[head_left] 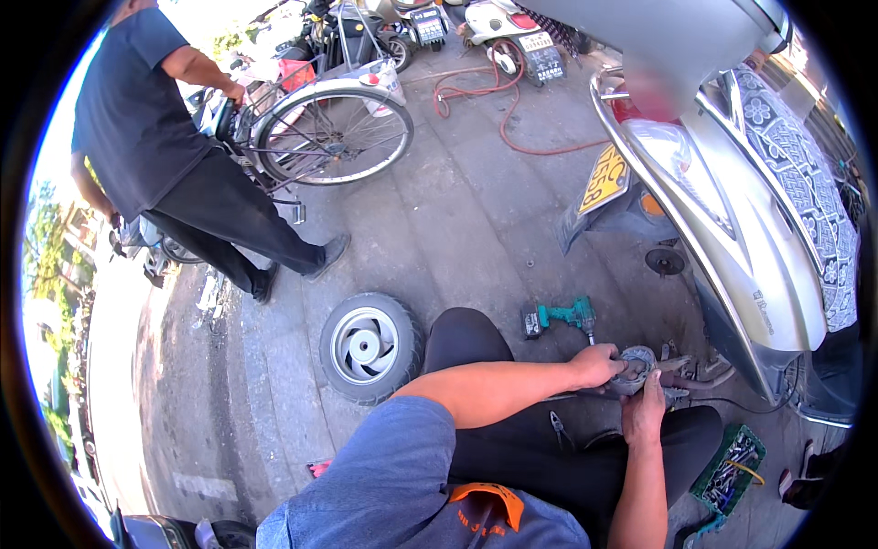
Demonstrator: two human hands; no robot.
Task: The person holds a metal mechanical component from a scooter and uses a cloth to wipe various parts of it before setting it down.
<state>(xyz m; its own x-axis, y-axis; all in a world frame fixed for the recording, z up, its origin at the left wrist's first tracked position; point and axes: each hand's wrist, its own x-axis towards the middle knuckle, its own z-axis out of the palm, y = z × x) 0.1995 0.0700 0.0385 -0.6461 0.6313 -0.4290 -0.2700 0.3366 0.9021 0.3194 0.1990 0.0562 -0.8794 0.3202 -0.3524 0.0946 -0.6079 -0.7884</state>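
Both my hands are at a round, grey, dirty metal part (635,364) beside the silver scooter (766,291). My left hand (596,365) is closed at its left edge, fingers curled onto it. My right hand (644,410) grips its lower right side, thumb pointing up; some fingers are hidden behind the part. Worn metal pieces (681,373) adjoin it on the right. Just above my left hand lies a teal cordless impact driver (569,317) on the pavement. Pliers (560,430) rest between my legs.
A scooter wheel with tyre (409,346) lies left of my knee. A green toolbox (702,485) full of tools stands at lower right. A person (155,128) holds a bicycle (337,137) at upper left. A red hose (540,152) crosses the pavement; parked scooters (498,23) stand behind.
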